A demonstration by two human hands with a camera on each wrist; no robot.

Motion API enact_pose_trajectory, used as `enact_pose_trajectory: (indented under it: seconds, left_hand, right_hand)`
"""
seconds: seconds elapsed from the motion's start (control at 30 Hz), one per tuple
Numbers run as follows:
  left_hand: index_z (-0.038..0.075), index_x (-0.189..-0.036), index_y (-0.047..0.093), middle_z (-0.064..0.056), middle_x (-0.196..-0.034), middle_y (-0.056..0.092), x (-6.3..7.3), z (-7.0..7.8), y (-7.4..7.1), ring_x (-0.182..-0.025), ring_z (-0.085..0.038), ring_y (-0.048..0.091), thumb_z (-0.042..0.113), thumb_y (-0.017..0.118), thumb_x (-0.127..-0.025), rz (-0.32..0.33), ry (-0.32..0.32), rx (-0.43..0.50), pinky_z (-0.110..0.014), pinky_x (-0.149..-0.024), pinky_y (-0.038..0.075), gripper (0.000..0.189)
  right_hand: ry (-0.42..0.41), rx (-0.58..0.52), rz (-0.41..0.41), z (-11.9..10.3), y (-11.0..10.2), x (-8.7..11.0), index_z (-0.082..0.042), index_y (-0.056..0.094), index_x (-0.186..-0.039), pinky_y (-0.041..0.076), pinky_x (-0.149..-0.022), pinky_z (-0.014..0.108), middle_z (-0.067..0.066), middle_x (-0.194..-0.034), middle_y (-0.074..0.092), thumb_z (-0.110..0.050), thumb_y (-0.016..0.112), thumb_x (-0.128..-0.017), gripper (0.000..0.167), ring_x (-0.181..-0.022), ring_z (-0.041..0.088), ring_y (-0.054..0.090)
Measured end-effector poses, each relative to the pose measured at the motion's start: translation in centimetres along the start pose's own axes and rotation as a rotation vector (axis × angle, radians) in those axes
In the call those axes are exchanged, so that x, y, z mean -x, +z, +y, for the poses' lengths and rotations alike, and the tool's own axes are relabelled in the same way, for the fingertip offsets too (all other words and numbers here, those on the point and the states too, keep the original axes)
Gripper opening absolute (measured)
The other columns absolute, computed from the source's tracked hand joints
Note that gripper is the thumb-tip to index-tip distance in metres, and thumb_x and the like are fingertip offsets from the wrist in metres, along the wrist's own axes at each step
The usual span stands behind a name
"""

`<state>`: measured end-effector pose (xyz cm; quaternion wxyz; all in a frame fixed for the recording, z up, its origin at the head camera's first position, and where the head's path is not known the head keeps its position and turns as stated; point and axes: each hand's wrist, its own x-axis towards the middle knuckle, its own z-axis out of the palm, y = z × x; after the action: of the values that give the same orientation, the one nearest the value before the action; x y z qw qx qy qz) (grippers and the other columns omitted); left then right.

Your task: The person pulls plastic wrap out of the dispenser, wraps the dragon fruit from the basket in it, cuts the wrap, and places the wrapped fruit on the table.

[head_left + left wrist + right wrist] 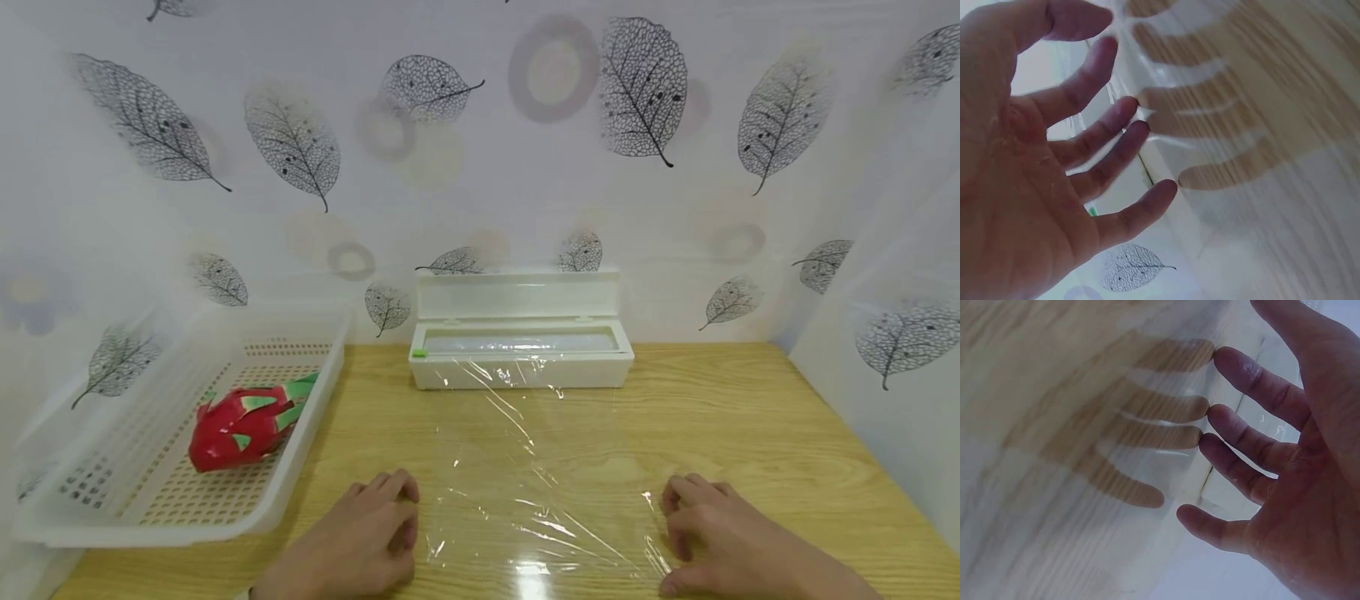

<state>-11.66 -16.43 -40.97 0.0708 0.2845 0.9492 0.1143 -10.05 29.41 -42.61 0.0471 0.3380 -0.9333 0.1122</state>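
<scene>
A sheet of clear plastic wrap [525, 483] lies over the wooden table, running forward from an open white wrap dispenser box [521, 372]. My left hand [356, 537] is just left of the sheet, its loosely bent fingers apart. In the left wrist view, the left hand [1054, 144] has its fingertips at the shiny tabletop, with nothing in the palm. At the sheet's right edge is my right hand [738, 542], thumb by the near corner. The right wrist view shows the right hand [1272, 456] with spread fingers, several fingertips touching the table; whether film lies under them is unclear.
On the left stands a white perforated basket [300, 467] holding a red dragon fruit [236, 429] with green-tipped scales. The dispenser's raised lid [517, 296] leans near a leaf-patterned curtain [480, 192]. The wooden table [750, 417] reaches past the right hand.
</scene>
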Motion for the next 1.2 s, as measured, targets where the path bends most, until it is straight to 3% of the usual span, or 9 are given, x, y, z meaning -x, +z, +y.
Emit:
enact_pose_trajectory:
  seconds: [0.07, 0.2, 0.33, 0.43, 0.67, 0.83, 0.9, 0.97, 1.2]
  left_hand:
    - [0.036, -0.082, 0.055, 0.017, -0.106, 0.053, -0.1, 0.3, 0.0, -0.095, -0.006, 0.049, 0.036, 0.069, -0.086, 0.042, 0.001, -0.003, -0.032, -0.075, 0.042, 0.014]
    - [0.037, -0.092, 0.053, 0.018, -0.11, 0.052, -0.6, 0.9, 0.0, -0.098, -0.008, 0.049, 0.047, 0.069, -0.087, 0.015, -0.011, 0.019, -0.036, -0.077, 0.043, 0.019]
    - [0.037, -0.091, 0.051, 0.014, -0.112, 0.049, -0.7, 1.2, 0.0, -0.099, -0.012, 0.046, 0.043, 0.074, -0.079, -0.038, -0.014, 0.024, -0.041, -0.08, 0.043, 0.026]
    - [0.035, -0.088, 0.051, 0.014, -0.109, 0.048, -0.6, 1.1, -0.1, -0.097, -0.01, 0.046, 0.039, 0.075, -0.076, -0.024, -0.018, 0.015, -0.041, -0.08, 0.042, 0.027]
    - [0.035, -0.089, 0.053, 0.015, -0.109, 0.047, -0.1, 0.6, -0.2, -0.096, -0.008, 0.046, 0.03, 0.074, -0.075, -0.017, -0.01, 0.026, -0.037, -0.077, 0.041, 0.025]
    - [0.034, -0.094, 0.055, 0.016, -0.108, 0.053, -0.2, 1.0, 0.1, -0.099, -0.01, 0.052, 0.042, 0.066, -0.093, 0.042, -0.021, 0.03, -0.036, -0.076, 0.043, 0.013]
    - [0.033, -0.093, 0.055, 0.015, -0.104, 0.053, -0.5, 1.4, 0.3, -0.098, -0.013, 0.053, 0.053, 0.063, -0.096, 0.067, -0.032, 0.019, -0.037, -0.075, 0.043, 0.022]
    - [0.031, -0.092, 0.053, 0.013, -0.102, 0.052, -0.7, 1.7, 0.5, -0.097, -0.015, 0.052, 0.057, 0.064, -0.094, 0.07, -0.041, -0.011, -0.039, -0.074, 0.042, 0.028]
    - [0.029, -0.091, 0.051, 0.01, -0.104, 0.05, -0.8, 2.0, 0.8, -0.094, -0.016, 0.049, 0.047, 0.076, -0.085, 0.058, -0.056, -0.074, -0.041, -0.073, 0.043, 0.031]
  right_hand:
    - [-0.004, 0.012, 0.006, 0.0, 0.0, -0.1, -0.044, 0.046, -0.064, 0.033, -0.071, 0.027, -0.023, -0.093, 0.037, -0.069, 0.078, -0.072, 0.041, -0.085, -0.005, 0.034]
    - [-0.006, 0.035, 0.013, -0.1, 0.1, -0.2, -0.043, 0.044, -0.066, 0.034, -0.071, 0.028, -0.023, -0.092, 0.037, -0.071, 0.076, -0.072, 0.043, -0.085, -0.005, 0.033]
    - [0.01, 0.037, -0.017, -0.2, 0.0, -0.4, -0.041, 0.045, -0.067, 0.035, -0.071, 0.029, -0.022, -0.095, 0.037, -0.073, 0.073, -0.074, 0.043, -0.086, -0.004, 0.034]
    - [0.039, 0.024, -0.053, -0.2, -0.1, -0.5, -0.041, 0.045, -0.069, 0.034, -0.071, 0.028, -0.021, -0.096, 0.038, -0.075, 0.07, -0.076, 0.043, -0.086, -0.003, 0.034]
    - [-0.026, 0.049, 0.051, 0.2, 0.3, 0.0, -0.041, 0.045, -0.069, 0.03, -0.069, 0.022, -0.023, -0.094, 0.038, -0.072, 0.074, -0.074, 0.043, -0.085, -0.005, 0.034]
    - [-0.056, 0.064, 0.1, 0.2, 0.5, 0.0, -0.041, 0.044, -0.069, 0.028, -0.069, 0.019, -0.025, -0.094, 0.038, -0.07, 0.078, -0.071, 0.045, -0.085, -0.005, 0.034]
    - [-0.064, 0.068, 0.103, 0.3, 0.6, -0.1, -0.041, 0.045, -0.069, 0.028, -0.068, 0.018, -0.025, -0.093, 0.038, -0.069, 0.079, -0.07, 0.044, -0.085, -0.005, 0.034]
    - [-0.065, 0.059, 0.081, 0.3, 0.5, -0.2, -0.041, 0.045, -0.069, 0.027, -0.067, 0.018, -0.025, -0.093, 0.039, -0.069, 0.078, -0.072, 0.043, -0.085, -0.005, 0.033]
    - [-0.06, 0.01, 0.025, 0.5, 0.4, -0.4, -0.041, 0.048, -0.072, 0.027, -0.066, 0.016, -0.024, -0.091, 0.037, -0.066, 0.077, -0.076, 0.039, -0.083, -0.006, 0.032]
